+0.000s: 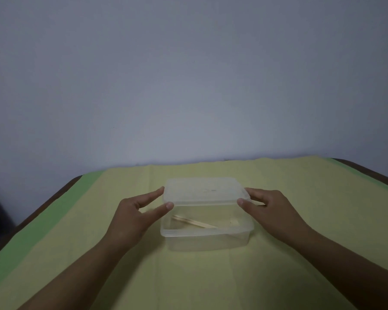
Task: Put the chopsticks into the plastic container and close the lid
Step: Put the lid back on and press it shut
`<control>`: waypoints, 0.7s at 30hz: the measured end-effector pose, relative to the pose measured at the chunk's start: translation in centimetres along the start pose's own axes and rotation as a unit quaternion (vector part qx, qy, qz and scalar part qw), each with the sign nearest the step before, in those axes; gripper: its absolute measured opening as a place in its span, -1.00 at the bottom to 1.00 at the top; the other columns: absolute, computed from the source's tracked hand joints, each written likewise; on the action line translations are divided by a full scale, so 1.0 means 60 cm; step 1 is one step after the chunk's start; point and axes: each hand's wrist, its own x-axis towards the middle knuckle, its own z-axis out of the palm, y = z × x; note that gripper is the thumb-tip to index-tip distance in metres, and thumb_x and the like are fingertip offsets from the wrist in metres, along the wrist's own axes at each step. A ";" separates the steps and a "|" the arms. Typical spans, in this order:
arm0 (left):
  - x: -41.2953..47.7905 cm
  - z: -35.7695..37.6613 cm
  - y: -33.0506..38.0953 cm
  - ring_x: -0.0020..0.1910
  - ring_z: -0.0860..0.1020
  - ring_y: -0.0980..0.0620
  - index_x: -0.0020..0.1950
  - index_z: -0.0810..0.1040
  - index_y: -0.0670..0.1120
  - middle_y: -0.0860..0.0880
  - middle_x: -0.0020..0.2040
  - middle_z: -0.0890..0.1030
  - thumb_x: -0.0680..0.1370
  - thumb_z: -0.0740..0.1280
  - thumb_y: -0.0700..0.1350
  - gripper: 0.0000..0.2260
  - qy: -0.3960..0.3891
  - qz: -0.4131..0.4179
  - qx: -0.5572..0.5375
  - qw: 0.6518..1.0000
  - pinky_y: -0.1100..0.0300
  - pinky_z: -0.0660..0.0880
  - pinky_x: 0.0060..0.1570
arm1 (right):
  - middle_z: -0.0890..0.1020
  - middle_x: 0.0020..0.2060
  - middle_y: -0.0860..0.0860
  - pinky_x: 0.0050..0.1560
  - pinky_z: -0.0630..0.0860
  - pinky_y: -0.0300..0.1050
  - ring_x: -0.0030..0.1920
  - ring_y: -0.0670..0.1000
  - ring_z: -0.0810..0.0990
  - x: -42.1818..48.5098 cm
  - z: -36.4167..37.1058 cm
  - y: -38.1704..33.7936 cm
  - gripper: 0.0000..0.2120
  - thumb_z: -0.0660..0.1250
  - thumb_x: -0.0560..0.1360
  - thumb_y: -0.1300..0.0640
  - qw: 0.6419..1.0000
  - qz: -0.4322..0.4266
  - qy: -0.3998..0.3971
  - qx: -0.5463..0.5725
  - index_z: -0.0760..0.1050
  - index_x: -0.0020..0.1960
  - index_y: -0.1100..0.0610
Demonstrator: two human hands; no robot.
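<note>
No readable brand, label or writing on anything; one small dark mark on top of the lid (205, 190), too faint to make out.

Plastic container (207, 239): translucent, rectangular, sits mid-table on the yellow cloth (211, 276). Chopsticks (196, 222) lie inside on the bottom, running diagonally from the left wall toward near-right. Something pale also sits in the container's right end, unclear what.

The lid is held over the far part of the container, near edge raised; front part of the box is open from above. Can't tell whether the far edge of the lid rests on the rim.

Left hand (134, 217): partly open, thumb and index pinching the lid's left edge, thumb at the near-left corner, index further back along the side. Right hand (270, 209): same partial spread, thumb on the near-right corner, fingers wrapped round the right edge. Both have hold of the lid only.

Edges: the cloth has a green band (61, 218) down the left side and a sliver of green far right. Dark table (372, 172) rim shows beyond the cloth at far-left and far-right corners. Back edge of the table meets a plain wall (188, 74). A dark object at the left frame edge, unidentifiable.

Room: bare cloth all round the container, widest in front, between the forearms, and out to both sides.
</note>
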 end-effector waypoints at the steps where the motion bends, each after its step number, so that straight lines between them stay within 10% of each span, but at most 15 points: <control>1: -0.003 -0.001 -0.001 0.21 0.56 0.46 0.27 0.73 0.14 0.32 0.20 0.69 0.28 0.60 0.19 -0.45 -0.004 0.001 0.004 1.000 0.38 0.41 0.18 | 0.72 0.07 -0.24 0.12 0.59 -0.22 -0.05 -0.27 0.71 -0.004 -0.001 0.002 -0.71 0.39 0.50 0.01 1.000 -0.003 0.004 0.005 0.65 0.21 -0.09; 5: -0.019 0.000 -0.002 0.22 0.55 0.45 0.27 0.72 0.14 0.33 0.20 0.68 0.25 0.62 0.18 -0.41 -0.012 0.007 0.005 1.000 0.41 0.39 0.16 | 0.73 0.00 -0.29 -0.15 0.50 -0.52 -0.11 -0.26 0.72 -0.020 -0.004 0.012 -0.71 0.42 0.49 0.10 1.000 -0.022 0.009 0.014 0.65 0.20 -0.10; 15: -0.041 0.001 -0.007 0.16 0.53 0.54 0.23 0.73 0.18 0.38 0.15 0.68 0.22 0.62 0.15 -0.43 -0.020 0.011 0.020 1.000 0.57 0.40 0.05 | 0.71 0.11 -0.22 0.07 0.61 -0.30 0.03 -0.22 0.71 -0.044 -0.003 0.026 -0.61 0.43 0.48 0.11 0.999 -0.010 -0.011 0.037 0.60 0.30 -0.05; 21: -0.043 -0.001 -0.016 0.15 0.54 0.54 0.22 0.74 0.17 0.39 0.14 0.68 0.21 0.63 0.12 -0.44 -0.022 0.010 0.022 0.999 0.71 0.35 0.00 | 0.72 0.10 -0.19 -0.11 0.53 -0.49 -0.01 -0.25 0.71 -0.043 0.004 0.038 -0.61 0.46 0.47 0.15 0.998 0.002 -0.011 0.054 0.61 0.30 0.02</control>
